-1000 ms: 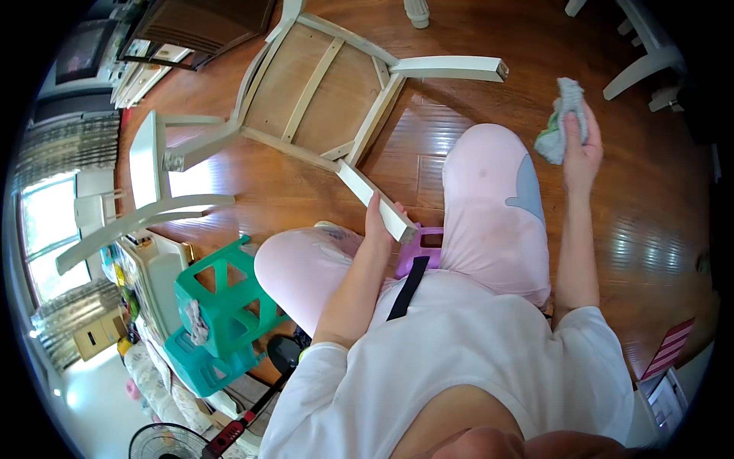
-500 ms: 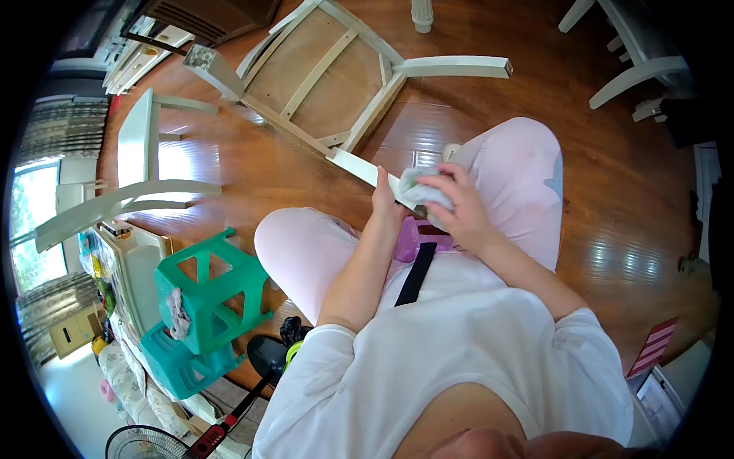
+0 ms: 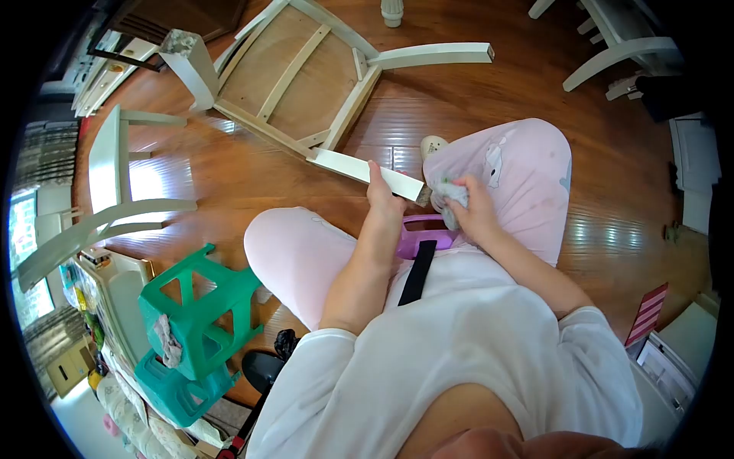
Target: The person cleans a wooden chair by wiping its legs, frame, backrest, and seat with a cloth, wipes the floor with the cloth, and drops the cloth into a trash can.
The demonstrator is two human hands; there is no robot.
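An overturned white chair lies on the wooden floor with its bare underside showing. One white leg points toward my lap, and my left hand grips it near its end. A crumpled light cloth is bunched in my right hand, just right of that leg's tip and apart from it. Beneath the leg's end, between my thighs, a purple plastic stool shows in part.
Green plastic stools stand at the left, with a grey rag on them. Another white chair is beyond, at the far left. White furniture legs show at the upper right. A black fan base sits beside my left thigh.
My right hand brought the cloth in from the far right to the chair leg, then moved slightly off its end. My left hand stays on the leg. The view has shifted.
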